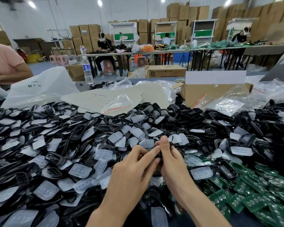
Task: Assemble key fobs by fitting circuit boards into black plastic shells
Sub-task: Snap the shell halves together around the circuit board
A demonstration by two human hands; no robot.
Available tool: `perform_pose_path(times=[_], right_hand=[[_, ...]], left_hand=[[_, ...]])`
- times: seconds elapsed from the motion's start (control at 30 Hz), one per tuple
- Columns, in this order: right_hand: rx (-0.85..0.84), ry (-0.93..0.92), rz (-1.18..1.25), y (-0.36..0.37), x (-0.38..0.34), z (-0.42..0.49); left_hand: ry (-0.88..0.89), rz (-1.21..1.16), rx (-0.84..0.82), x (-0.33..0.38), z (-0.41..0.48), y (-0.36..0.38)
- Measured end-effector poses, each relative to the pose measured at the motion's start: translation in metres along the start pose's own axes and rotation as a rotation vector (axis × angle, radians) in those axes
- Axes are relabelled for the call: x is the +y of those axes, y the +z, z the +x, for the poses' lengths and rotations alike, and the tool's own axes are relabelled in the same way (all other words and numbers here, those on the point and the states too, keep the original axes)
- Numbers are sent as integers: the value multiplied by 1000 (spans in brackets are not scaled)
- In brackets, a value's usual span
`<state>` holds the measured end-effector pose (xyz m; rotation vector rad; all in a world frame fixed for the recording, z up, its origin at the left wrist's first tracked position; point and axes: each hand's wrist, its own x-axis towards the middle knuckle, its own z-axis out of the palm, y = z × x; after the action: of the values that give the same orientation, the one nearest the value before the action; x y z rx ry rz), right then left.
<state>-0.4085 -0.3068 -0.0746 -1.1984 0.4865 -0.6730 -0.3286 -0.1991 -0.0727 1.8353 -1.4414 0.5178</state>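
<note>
both hands meet on one piece: my left hand (133, 171) pinches it with curled fingers, my right hand (172, 163) wraps it thumb-up. the black shell (159, 155) is clamped between them, mostly hidden, so i can't tell if a board is seated. i'd press evenly along the edges, never one corner. circuit boards (252, 195) lie near on the right, with loose shells (56, 159) and clear button pads (79, 170) heaped all around.

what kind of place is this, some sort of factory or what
Most likely a small electronics assembly workshop in a warehouse. Black plastic shells and green circuit boards lie heaped in front, cardboard boxes are stacked along the back wall, and other workers sit at long tables.
</note>
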Motion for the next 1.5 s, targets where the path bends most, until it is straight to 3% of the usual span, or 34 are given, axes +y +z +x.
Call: perform_pose_path(times=[0.33, 0.93, 1.13, 1.5], right_hand=[[21, 101, 194, 2, -2, 0], [155, 92, 100, 5, 12, 1], [136, 164, 144, 5, 14, 5], [110, 104, 117, 4, 9, 2]], left_hand=[[2, -45, 56, 4, 2, -2], [86, -43, 176, -1, 0, 10], [52, -58, 181, -6, 1, 9], [24, -92, 176, 1, 0, 9]])
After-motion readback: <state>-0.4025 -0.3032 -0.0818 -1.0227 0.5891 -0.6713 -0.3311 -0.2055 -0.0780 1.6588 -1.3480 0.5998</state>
